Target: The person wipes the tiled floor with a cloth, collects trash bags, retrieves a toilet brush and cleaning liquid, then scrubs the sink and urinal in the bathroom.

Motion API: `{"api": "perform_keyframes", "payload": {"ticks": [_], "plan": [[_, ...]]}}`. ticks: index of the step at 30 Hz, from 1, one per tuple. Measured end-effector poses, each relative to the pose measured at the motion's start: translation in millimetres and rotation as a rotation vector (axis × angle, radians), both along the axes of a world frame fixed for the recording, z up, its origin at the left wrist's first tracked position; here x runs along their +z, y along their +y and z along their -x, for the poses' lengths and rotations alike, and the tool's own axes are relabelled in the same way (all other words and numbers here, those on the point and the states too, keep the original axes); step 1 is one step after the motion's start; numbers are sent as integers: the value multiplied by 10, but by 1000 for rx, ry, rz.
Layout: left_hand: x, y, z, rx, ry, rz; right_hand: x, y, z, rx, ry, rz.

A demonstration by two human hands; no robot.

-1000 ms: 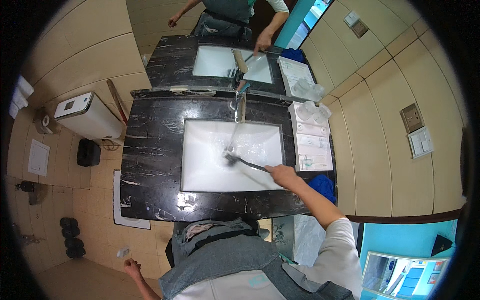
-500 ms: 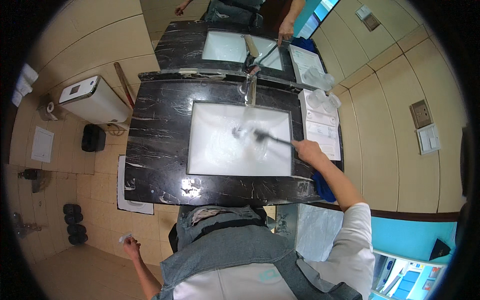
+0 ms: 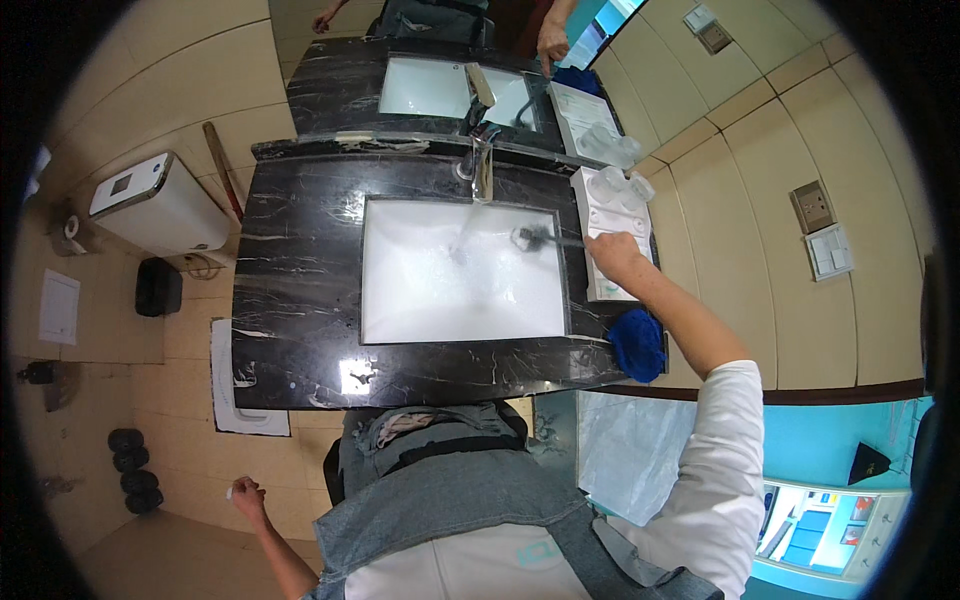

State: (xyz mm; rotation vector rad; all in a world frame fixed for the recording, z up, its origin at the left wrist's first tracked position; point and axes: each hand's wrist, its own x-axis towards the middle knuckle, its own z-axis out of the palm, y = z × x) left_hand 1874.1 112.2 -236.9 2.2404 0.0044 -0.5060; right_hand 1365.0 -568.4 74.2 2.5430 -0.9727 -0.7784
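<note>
My right hand (image 3: 612, 253) grips the handle of a dark-bristled brush (image 3: 530, 237), holding its head over the right side of the white rectangular sink basin (image 3: 400, 290). Water runs from the metal tap (image 3: 481, 165) into the basin, just left of the brush head. My left hand (image 3: 244, 494) hangs low beside my body, fingers curled in a fist, far from the counter. The basin is set in a black marbled counter (image 3: 295, 280).
A white tray with clear plastic-wrapped cups (image 3: 612, 195) lies right of the sink. A blue cloth (image 3: 637, 343) sits at the counter's right front corner. A mirror (image 3: 440, 60) backs the counter. A white dispenser (image 3: 160, 205) and black bin (image 3: 158, 286) are at left.
My right hand has carried the brush from the middle of the basin to its right edge, close to the tray. My view has shifted, and my left hand stays down at my side.
</note>
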Motion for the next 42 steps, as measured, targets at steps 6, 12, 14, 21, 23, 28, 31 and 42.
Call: {"api": "perform_keyframes", "payload": {"ticks": [6, 12, 14, 21, 23, 28, 31, 42], "plan": [[107, 357, 155, 91, 104, 1, 165, 272, -83, -258, 431, -499], [217, 191, 305, 143, 120, -13, -510, 571, -426, -127, -306, -894], [232, 139, 356, 26, 76, -11, -624, 838, -796, -364, -333, -985], [427, 285, 404, 116, 89, -95, -703, 547, -291, -347, -15, -461], [477, 196, 414, 137, 120, -50, -902, 474, -257, -377, -59, -278], [689, -287, 402, -159, -127, -125, -1319, 579, -480, -274, -522, -458], [914, -475, 381, -165, -194, -132, -1363, 628, -473, -239, -433, -613], [1744, -1853, 1101, -245, -52, 295, -1113, 636, -555, -155, -400, -429]]}}
